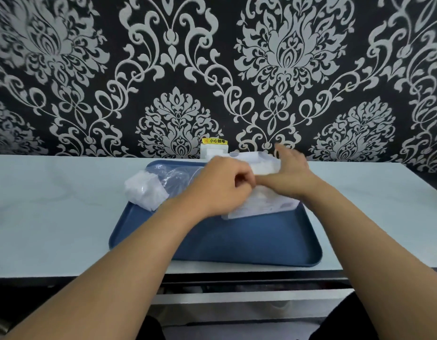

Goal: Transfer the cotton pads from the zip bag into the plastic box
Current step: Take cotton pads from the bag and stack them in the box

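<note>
Leftward, zip bag [161, 182] holds cotton pads [144, 192].

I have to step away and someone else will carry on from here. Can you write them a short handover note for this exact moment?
Left hand: fingers curled, over the near-left part of the plastic box; what its grip holds is hidden.
Right hand: fingers straight, at the box's raised lid.
Zip bag: lies on the left of the blue tray, with cotton pads bunched at its left end.
Box: on the tray, right of the bag; white contents show through it.
Done: cannot tell how many pads have gone in.
Left: empty the bag into the box.
</note>
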